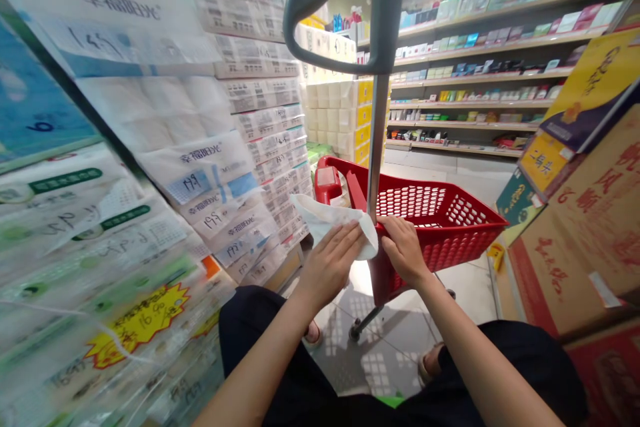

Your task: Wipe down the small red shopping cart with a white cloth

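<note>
My left hand (pixel 333 260) lies with its fingers together over a white wiping cloth (pixel 320 211), holding it against the near side of a red shopping cart basket (pixel 445 237). The cloth hangs loose at both ends. My right hand (pixel 404 250) is closed over the basket's near rim, just right of the metal pole (pixel 379 140); its fingertips are partly hidden. That pole rises to a grey looped handle (pixel 373 70) close above me. Holes pierce the basket walls.
Stacked tissue packs (pixel 190 160) rise at the left. Cardboard boxes (pixel 565 267) stand close on the right. Behind the cart run shelves (pixel 465 105) of small goods. Below, a wheel (pixel 355 330) rests on the tiled floor between my feet.
</note>
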A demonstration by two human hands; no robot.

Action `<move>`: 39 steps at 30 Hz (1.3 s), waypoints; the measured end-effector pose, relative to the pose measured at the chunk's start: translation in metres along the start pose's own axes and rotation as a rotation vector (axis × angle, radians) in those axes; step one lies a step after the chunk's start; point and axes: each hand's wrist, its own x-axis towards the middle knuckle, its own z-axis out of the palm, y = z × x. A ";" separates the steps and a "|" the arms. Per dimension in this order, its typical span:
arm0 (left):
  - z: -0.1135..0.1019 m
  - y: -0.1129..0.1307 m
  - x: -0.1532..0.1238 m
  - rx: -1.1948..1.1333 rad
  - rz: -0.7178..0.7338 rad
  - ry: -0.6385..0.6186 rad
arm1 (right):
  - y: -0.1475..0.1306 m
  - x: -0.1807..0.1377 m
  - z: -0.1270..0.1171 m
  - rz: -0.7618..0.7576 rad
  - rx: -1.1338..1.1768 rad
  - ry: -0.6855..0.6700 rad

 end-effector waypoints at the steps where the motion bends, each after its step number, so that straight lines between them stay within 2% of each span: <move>1: -0.002 -0.006 0.000 0.001 -0.008 0.014 | 0.000 0.000 0.000 0.002 0.004 -0.008; 3: -0.007 -0.022 0.001 -0.032 -0.092 0.054 | -0.001 0.000 -0.001 0.006 0.010 -0.020; 6: -0.013 -0.043 0.003 -0.147 -0.321 0.129 | -0.003 0.000 -0.001 0.009 0.012 -0.015; 9: -0.011 -0.044 0.004 -0.277 -0.425 0.186 | -0.004 0.000 0.001 0.015 0.009 -0.006; 13: 0.004 -0.007 0.003 -0.267 -0.419 0.242 | -0.005 0.000 0.002 0.017 0.001 -0.005; 16: 0.018 0.021 0.003 -0.137 -0.332 0.173 | -0.004 0.001 0.003 0.012 -0.005 -0.001; 18: 0.026 0.029 0.003 -0.050 -0.261 0.121 | -0.002 0.000 0.003 0.005 -0.006 -0.007; 21: 0.031 0.024 0.002 0.030 -0.188 0.091 | 0.002 0.000 0.003 -0.009 -0.013 -0.021; 25: 0.021 0.004 -0.003 0.034 -0.137 0.068 | 0.005 0.002 0.006 -0.013 -0.022 -0.019; 27: 0.013 -0.007 -0.004 0.003 -0.173 0.089 | 0.004 0.004 0.007 -0.014 -0.016 -0.017; 33: -0.003 -0.030 0.004 -0.172 -0.399 0.213 | 0.000 0.004 0.011 -0.017 0.006 -0.021; 36: -0.003 -0.024 0.005 -0.189 -0.428 0.239 | 0.000 0.003 0.011 -0.025 0.019 -0.018; 39: 0.004 -0.005 0.001 -0.130 -0.369 0.195 | 0.002 0.002 0.009 -0.021 0.021 0.002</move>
